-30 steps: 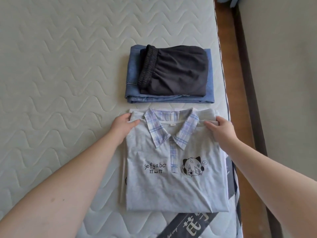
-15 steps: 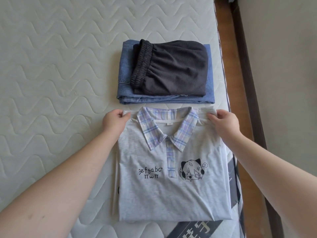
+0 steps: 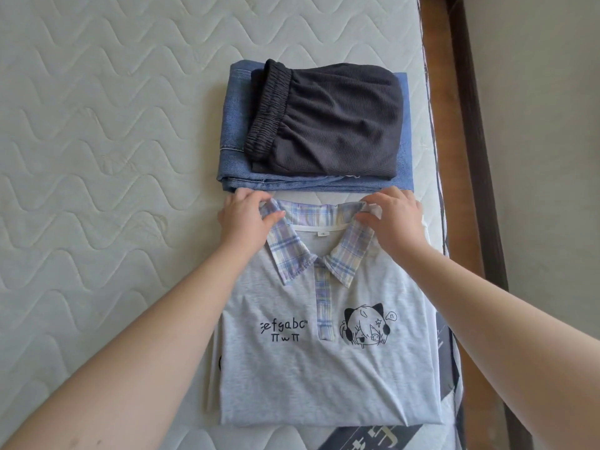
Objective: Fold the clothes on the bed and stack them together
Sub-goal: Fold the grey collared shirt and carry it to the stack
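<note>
Quilted pale mattress (image 3: 97, 157) carries everything. On it, near the far right edge, the folded blue denim jeans (image 3: 233, 141) lie with the folded black ribbed shorts (image 3: 328, 121) on top, as the start of the stack. Just in front lies the folded grey polo shirt with a plaid collar (image 3: 324, 368). My left hand (image 3: 242, 219) and right hand (image 3: 394, 219) each pinch a collar corner with curled fingers, I think to lift the shirt onto the pile.

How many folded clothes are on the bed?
3. Grey collared shirt nearest, both hands on its collar. Blue jeans lie farther up the bed, with black shorts on top. More could be hidden under the shirt.
</note>
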The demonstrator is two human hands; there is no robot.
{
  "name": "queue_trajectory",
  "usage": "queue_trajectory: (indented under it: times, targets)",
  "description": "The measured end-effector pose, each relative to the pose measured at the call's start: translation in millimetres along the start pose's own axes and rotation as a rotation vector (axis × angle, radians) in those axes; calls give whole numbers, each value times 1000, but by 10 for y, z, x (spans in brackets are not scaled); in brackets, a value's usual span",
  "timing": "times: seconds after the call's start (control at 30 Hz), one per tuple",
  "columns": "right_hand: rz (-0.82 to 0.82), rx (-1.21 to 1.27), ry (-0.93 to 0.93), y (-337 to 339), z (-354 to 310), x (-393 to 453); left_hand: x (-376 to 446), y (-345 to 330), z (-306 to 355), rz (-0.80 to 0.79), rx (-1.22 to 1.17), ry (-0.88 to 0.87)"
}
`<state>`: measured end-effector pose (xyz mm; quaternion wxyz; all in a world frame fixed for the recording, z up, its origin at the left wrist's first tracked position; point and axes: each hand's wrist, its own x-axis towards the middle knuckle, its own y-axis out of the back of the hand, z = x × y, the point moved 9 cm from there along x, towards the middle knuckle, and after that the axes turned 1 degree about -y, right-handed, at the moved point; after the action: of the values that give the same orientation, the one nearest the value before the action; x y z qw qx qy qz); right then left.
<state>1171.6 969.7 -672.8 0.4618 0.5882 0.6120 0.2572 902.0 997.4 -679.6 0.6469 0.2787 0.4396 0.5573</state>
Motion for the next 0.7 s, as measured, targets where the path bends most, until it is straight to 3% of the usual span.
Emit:
queue_trajectory:
  times: [0.13,0.23,0.33,0.43,0.6,0.7]
  targets:
    - [56,33,37,77,-34,15,10,119,-10,16,-168,-130]
    - [40,143,-36,71,75,-31,-19,82,-130,-60,-352,-61]
    - [19,212,-185,34,239,-34,39,18,-179,-70,-248,-37]
    - [5,126,-217,14,219,-1,81,-10,-35,-49,-117,-90]
    - [234,108,-62,220,-17,-257,-247,270,233,265,-24,-248]
    - [220,107,129,101,-234,-666,-706,218,369,318,38,-406]
